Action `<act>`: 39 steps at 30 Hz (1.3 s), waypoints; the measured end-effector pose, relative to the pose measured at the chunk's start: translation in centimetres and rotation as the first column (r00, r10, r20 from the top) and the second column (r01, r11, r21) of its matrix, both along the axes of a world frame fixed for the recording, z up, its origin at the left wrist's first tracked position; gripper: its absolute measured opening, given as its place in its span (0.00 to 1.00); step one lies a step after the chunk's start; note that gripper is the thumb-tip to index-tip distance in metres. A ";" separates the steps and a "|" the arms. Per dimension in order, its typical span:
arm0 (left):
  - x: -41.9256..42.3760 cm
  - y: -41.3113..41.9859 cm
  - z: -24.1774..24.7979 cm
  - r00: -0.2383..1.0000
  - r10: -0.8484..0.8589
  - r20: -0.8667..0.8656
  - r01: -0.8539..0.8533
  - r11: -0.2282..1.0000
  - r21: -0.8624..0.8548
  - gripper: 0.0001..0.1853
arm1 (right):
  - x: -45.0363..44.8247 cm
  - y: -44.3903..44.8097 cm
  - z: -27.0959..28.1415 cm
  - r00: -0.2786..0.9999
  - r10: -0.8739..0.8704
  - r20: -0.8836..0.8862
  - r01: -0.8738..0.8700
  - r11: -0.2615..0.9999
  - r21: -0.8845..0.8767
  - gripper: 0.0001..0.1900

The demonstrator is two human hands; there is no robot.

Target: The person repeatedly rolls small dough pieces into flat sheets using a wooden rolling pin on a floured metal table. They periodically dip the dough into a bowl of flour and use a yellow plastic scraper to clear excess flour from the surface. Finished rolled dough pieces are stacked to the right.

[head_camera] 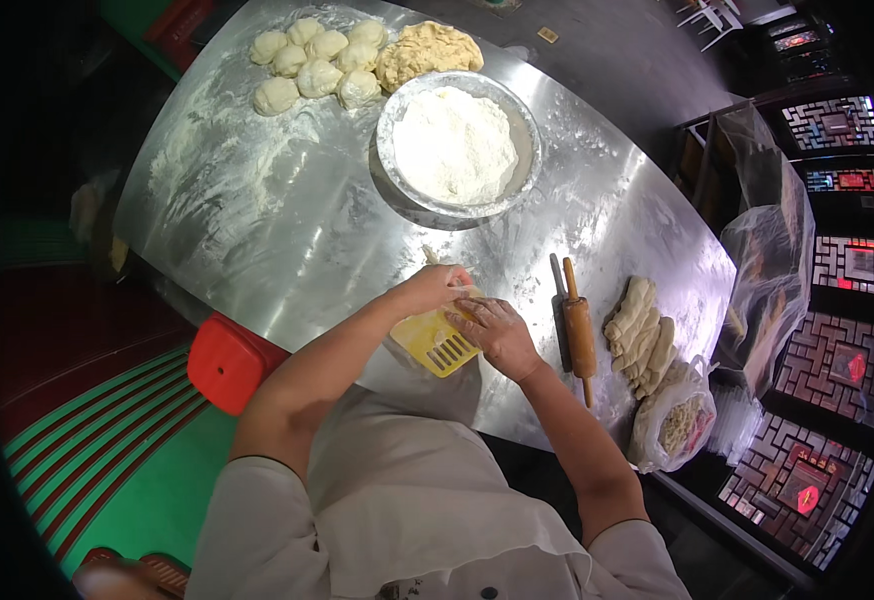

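My left hand (440, 288) bends over the upper end of a yellow slotted plastic tool (437, 343), its fingertips at a whitish bit that looks like dough or film. My right hand (493, 330), dusted with flour, lies with its fingers across the tool's right side. The slotted end points towards my body, low over the steel table. A small scrap of dough (430, 255) lies just beyond my left hand. Further off stands a metal bowl (534, 150) heaped with white flour (452, 146). To the right of my hands lies a wooden rolling pin (579, 337).
Several dough balls (319, 78) and a rough yellowish dough mass (429, 54) sit at the far side of the floured steel table (242, 217). Dough strips (639, 334) and a plastic bag of crumbly food (678, 427) lie at right. A red stool (227, 364) stands by the left edge.
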State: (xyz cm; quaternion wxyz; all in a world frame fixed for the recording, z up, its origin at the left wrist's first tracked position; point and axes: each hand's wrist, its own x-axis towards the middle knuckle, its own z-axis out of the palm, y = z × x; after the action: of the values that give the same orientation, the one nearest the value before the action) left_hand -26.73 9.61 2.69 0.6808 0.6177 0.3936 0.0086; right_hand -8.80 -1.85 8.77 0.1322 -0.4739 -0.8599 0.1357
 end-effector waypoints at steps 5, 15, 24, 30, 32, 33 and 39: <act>-0.3 2.4 -1.8 0.971 0.198 -0.135 -0.092 0.829 0.551 0.09 | 2.8 -2.1 0.5 0.934 -0.353 -0.055 0.343 0.928 -0.143 0.20; 3.7 3.3 -2.5 0.975 0.144 -0.169 0.033 0.659 0.751 0.13 | 8.6 4.2 -4.2 0.728 -0.654 0.207 0.664 0.747 0.024 0.11; -6.8 1.6 -2.9 0.880 0.474 0.025 -0.376 0.664 0.647 0.13 | -4.3 3.0 -0.5 0.925 -0.329 0.192 0.380 0.833 -0.403 0.18; -13.0 -1.3 -3.7 0.741 0.667 0.071 -0.643 0.677 0.358 0.14 | 5.6 -14.0 -3.2 0.265 -0.948 -0.175 0.634 0.308 -0.709 0.11; -14.5 -2.8 -4.7 0.624 0.769 0.136 -0.781 0.608 0.141 0.14 | 7.0 -18.3 -3.3 0.037 -0.992 -0.122 0.616 0.119 -0.779 0.09; -14.7 -3.4 -4.6 0.618 0.775 0.131 -0.786 0.603 0.141 0.14 | 6.3 -18.7 -3.8 -0.010 -0.993 -0.117 0.606 0.088 -0.791 0.09; -14.5 -3.6 -4.2 0.654 0.754 0.068 -0.751 0.635 0.184 0.14 | -8.2 -6.3 -8.3 0.297 -0.943 -0.153 0.609 0.310 -0.730 0.13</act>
State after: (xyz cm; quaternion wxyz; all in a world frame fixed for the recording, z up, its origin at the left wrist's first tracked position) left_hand -41.28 6.03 -1.48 0.5483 0.4614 0.6171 0.3250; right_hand -17.03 -8.15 0.46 0.2887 -0.7971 -0.3271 0.4175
